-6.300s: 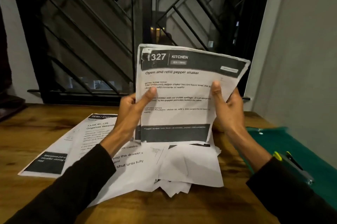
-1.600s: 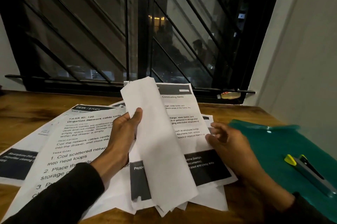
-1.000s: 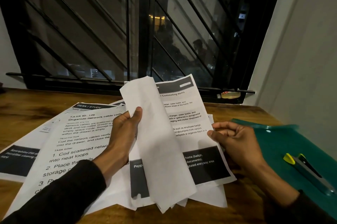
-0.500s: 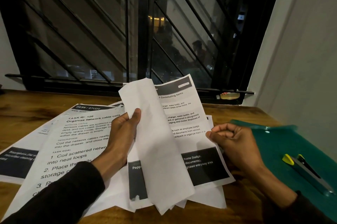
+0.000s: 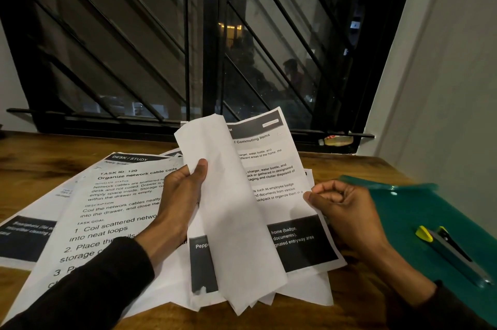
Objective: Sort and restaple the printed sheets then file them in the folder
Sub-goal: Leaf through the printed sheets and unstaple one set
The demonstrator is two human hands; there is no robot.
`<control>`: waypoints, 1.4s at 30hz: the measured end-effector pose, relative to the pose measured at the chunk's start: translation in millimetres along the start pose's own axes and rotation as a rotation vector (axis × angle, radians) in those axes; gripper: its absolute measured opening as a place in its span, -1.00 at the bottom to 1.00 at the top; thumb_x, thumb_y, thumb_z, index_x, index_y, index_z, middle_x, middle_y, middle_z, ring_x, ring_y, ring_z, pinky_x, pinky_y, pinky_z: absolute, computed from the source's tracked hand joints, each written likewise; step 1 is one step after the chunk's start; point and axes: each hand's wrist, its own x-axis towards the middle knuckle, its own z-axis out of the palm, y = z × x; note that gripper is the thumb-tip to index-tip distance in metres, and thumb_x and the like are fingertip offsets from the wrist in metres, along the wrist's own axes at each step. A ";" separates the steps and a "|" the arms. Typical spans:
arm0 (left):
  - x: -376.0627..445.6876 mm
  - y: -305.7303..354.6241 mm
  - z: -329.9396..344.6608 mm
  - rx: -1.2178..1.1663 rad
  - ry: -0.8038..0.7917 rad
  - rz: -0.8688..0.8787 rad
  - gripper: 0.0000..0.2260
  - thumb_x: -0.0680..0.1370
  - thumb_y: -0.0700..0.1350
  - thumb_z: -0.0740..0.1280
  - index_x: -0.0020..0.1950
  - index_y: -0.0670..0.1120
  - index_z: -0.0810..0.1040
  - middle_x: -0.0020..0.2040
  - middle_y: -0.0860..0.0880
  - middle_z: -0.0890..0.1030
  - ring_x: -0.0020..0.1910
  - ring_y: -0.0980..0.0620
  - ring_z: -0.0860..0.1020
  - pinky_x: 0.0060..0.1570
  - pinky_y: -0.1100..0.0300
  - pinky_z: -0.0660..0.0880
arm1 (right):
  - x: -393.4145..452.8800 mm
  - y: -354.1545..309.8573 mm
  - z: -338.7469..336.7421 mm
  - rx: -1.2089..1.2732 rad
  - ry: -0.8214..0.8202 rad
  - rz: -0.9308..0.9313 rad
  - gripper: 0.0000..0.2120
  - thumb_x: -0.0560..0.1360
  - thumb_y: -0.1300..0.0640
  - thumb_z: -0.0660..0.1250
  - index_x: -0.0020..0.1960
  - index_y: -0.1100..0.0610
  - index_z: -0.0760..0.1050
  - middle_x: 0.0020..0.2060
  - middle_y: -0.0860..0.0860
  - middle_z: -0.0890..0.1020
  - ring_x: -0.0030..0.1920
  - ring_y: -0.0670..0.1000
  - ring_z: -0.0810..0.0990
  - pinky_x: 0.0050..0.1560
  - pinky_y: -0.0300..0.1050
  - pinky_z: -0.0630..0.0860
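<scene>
Head view. The left hand (image 5: 183, 195) grips a turned-back sheet (image 5: 231, 211), thumb on its blank reverse and fingers hidden behind, so that the sheet curls upright like an open page. The right hand (image 5: 347, 211) is closed on the right edge of the commuting-items sheet (image 5: 271, 182) beneath, thumb on the print and fingers curled under it. Compared with a second ago, the right hand's fingers have tightened from a looser hold into a pinch; the turned-back sheet and the left hand have hardly moved. Several seconds ago both hands held a "Kitchen" sheet upright. By judgement, one sheet has been read and the next is being checked, so sorting is under way and stapling and filing remain undone.

The printed sheets are thin white paper with dark header and footer bands; edges are soft and slightly crumpled, and the lower corners fan unevenly. A loose stack (image 5: 304, 289) lies beneath the held sheets on the bench (image 5: 32, 157), which is brown wood with visible grain. To the left lies the "Organize network cable coils" sheet (image 5: 115, 208), overlapping further sheets (image 5: 24, 238). To the right lies the green folder (image 5: 419, 211), smooth and glossy, carrying a slim grey tool with yellow-green tip (image 5: 451, 251); whether it is a stapler cannot be told. Behind stands a dark window grille (image 5: 204, 42).
</scene>
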 end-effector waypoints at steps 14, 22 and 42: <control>4.2 -3.7 -2.6 0.054 0.005 -0.012 -0.82 0.63 -0.08 0.30 -0.11 -0.06 0.64 -0.27 0.10 0.71 -0.27 0.08 0.66 -0.13 0.17 0.59 | -6.3 -13.9 -0.2 -0.174 0.013 -0.181 -0.94 0.50 0.11 0.38 -0.10 0.05 0.51 -0.26 -0.07 0.64 -0.21 -0.15 0.61 -0.28 -0.33 0.52; 3.7 -3.4 -2.1 0.063 -0.008 -0.030 -0.84 0.63 -0.11 0.29 -0.07 -0.09 0.63 -0.25 0.07 0.72 -0.30 0.11 0.68 -0.29 0.27 0.60 | -25.4 -32.7 4.6 0.229 -0.709 -0.236 -0.76 0.44 -0.09 0.41 0.09 -0.11 0.62 0.34 -0.23 0.48 0.40 -0.16 0.38 0.29 -0.14 0.44; 6.4 -3.0 -3.6 -0.010 0.011 -0.037 -0.90 0.60 -0.17 0.34 -0.07 -0.09 0.63 -0.22 0.07 0.72 -0.22 0.07 0.70 -0.24 0.27 0.61 | -12.3 -8.7 12.0 -0.316 -0.085 -0.143 -0.53 0.45 -0.07 0.41 0.34 -0.10 0.44 0.28 -0.11 0.51 0.10 -0.13 0.48 -0.02 -0.27 0.50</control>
